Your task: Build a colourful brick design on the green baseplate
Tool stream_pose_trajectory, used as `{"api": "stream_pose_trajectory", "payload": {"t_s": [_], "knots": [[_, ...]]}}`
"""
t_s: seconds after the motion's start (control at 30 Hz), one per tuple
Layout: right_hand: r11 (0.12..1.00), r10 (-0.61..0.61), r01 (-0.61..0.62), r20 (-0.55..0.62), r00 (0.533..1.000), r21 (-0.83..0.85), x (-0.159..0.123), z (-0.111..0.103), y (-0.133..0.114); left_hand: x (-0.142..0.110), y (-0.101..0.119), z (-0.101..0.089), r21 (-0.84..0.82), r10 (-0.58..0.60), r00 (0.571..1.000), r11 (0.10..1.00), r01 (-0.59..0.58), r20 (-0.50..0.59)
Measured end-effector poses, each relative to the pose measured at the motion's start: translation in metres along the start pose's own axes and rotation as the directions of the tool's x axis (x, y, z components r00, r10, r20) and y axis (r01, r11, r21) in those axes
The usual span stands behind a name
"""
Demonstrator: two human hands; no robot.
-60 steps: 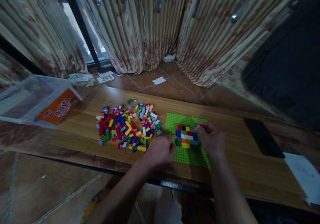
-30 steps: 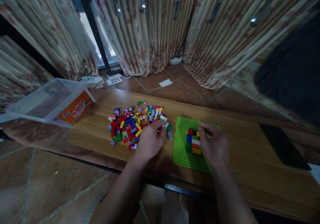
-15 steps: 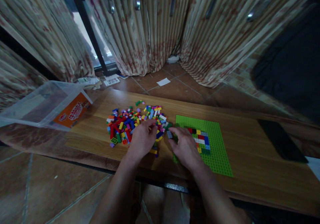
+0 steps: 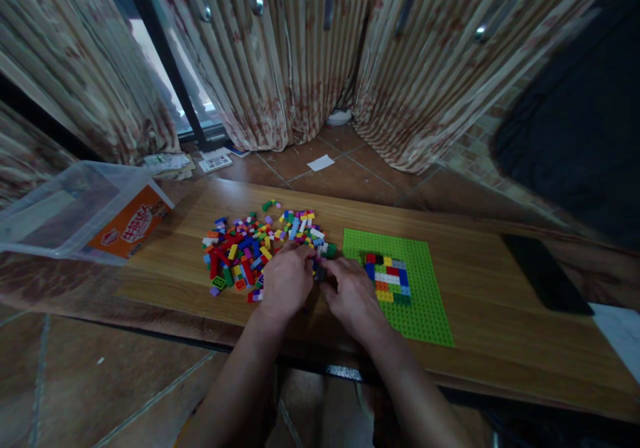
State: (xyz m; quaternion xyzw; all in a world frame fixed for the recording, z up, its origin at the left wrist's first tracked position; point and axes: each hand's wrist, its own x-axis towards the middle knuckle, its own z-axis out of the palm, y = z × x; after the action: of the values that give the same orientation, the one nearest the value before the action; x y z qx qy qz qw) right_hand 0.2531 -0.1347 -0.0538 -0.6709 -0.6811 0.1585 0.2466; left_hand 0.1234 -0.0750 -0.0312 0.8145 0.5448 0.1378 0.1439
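Observation:
My left hand point(image 4: 287, 279) is over the right side of a heap of toy building bricks point(image 4: 245, 247), its fingers curled and their tips mostly hidden. Close beside it, my right hand point(image 4: 350, 293) pinches a dark greyish brick point(image 4: 319, 273) at the heap's edge. The two hands' fingertips nearly meet there. To the right lies a green baseplate point(image 4: 425, 301), carrying a flat patch of joined bricks point(image 4: 387, 278) in red, yellow, white, blue and other colours.
A clear plastic box point(image 4: 60, 235) with an orange label stands at the table's left end. A black flat slab point(image 4: 545, 273) and a white sheet point(image 4: 620, 338) lie on the right of the wooden table point(image 4: 480, 288). Curtains point(image 4: 310, 68) hang behind.
My right hand has moved left, away from the baseplate, carrying the greyish brick toward my left hand. More of the brick patch shows. The whole view has shifted slightly.

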Motion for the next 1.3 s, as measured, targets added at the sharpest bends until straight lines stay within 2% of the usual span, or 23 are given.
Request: {"api": "stream_pose_trajectory", "payload": {"t_s": [0.4, 0.53, 0.8, 0.93, 1.1, 1.3], "knots": [[0.998, -0.019, 0.019, -0.005, 1.0, 0.059, -0.002, 0.0, 0.002, 0.001, 0.0, -0.002, 0.046, -0.04, 0.999, 0.998, 0.04, -0.008], [0.997, -0.029, 0.03, -0.006, 1.0, 0.066, -0.003, 0.0, 0.003, 0.002, -0.002, -0.003, -0.037, -0.045, 0.999, 0.998, 0.044, -0.017], [0.993, -0.044, 0.051, -0.07, 0.997, 0.104, -0.004, -0.004, 0.005, 0.004, -0.008, -0.002, -0.134, -0.11, 0.983, 0.987, 0.09, -0.145], [0.994, -0.037, 0.043, -0.065, 0.997, 0.102, -0.005, -0.005, 0.004, 0.004, -0.007, -0.004, -0.209, -0.136, 0.98, 0.973, 0.103, -0.149], [0.993, -0.029, 0.036, -0.065, 0.997, 0.113, -0.007, -0.006, 0.003, 0.005, -0.007, -0.004, -0.42, -0.171, 0.978, 0.901, 0.105, -0.122], [0.99, -0.031, 0.041, -0.072, 0.997, 0.137, -0.007, -0.011, 0.004, 0.006, -0.007, -0.002, -0.534, -0.134, 0.985, 0.843, 0.058, -0.105]]}}
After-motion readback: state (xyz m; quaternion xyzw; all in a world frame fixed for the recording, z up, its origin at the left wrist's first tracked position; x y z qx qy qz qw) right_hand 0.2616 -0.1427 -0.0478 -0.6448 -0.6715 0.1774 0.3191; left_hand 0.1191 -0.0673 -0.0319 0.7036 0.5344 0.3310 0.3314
